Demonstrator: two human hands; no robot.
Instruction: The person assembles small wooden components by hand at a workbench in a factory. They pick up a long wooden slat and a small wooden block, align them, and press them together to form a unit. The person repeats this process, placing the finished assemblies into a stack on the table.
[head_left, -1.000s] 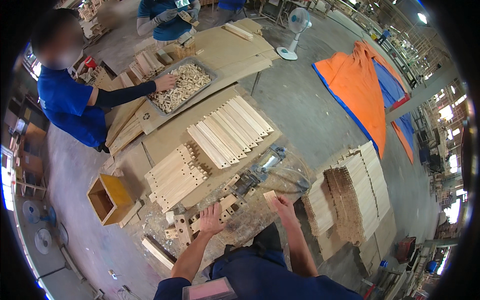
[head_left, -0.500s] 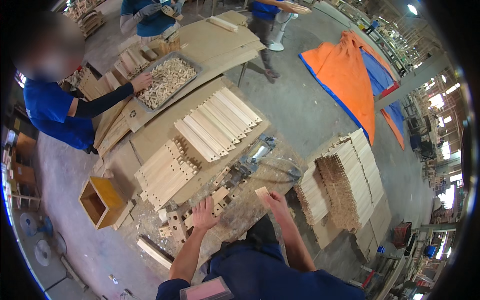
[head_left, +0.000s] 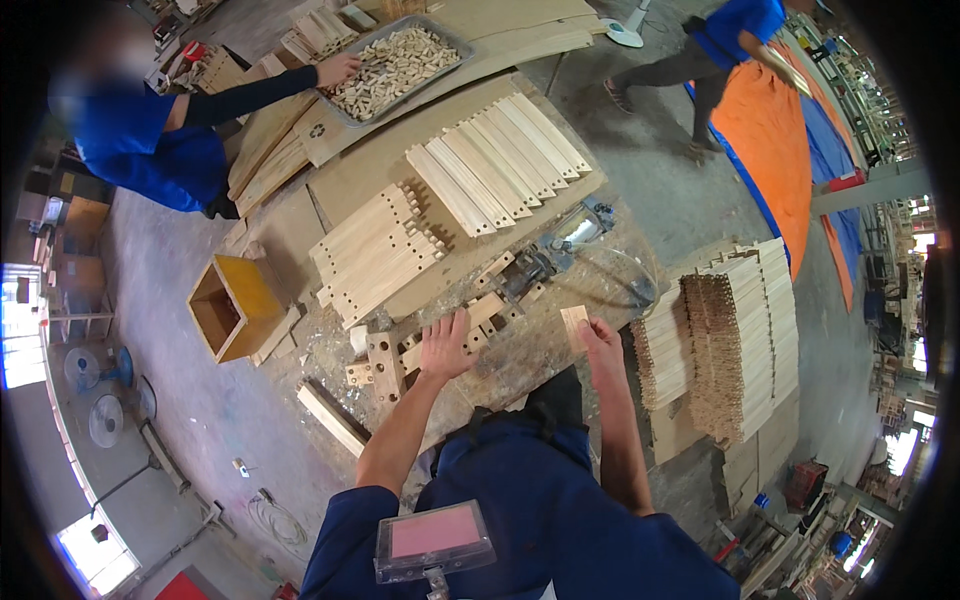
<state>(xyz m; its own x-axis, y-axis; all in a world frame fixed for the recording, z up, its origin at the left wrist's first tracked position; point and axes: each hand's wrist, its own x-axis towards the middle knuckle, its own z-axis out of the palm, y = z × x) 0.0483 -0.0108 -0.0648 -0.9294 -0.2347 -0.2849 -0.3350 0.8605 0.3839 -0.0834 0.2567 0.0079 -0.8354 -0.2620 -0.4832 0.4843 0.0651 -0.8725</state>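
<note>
My left hand (head_left: 447,346) rests over a light wooden bar (head_left: 486,308) in a wooden jig on the worktable, with its fingers stretched across the wood. What lies directly under the palm is hidden. A small, thin, flat wooden piece (head_left: 574,327) stands up from my right hand (head_left: 603,350), pinched between thumb and fingers, just right of the jig and above the tabletop. At the jig's left end is a wooden block with round holes (head_left: 384,367). Beyond the bar, a metal clamp-like device with a clear cylinder (head_left: 578,232) is mounted on the table.
Drilled boards (head_left: 376,254) and a row of strips (head_left: 497,165) lie beyond the jig. A yellow box (head_left: 254,307) stands left; stacked slats (head_left: 765,330) stand right. A co-worker's hand (head_left: 338,70) reaches into a tray of wooden pegs (head_left: 440,52). Another person (head_left: 722,60) walks past an orange tarp (head_left: 765,130).
The view has shifted, so the table sits higher and further right. The walking person has moved right toward the tarp. My hands keep nearly the same places at the jig.
</note>
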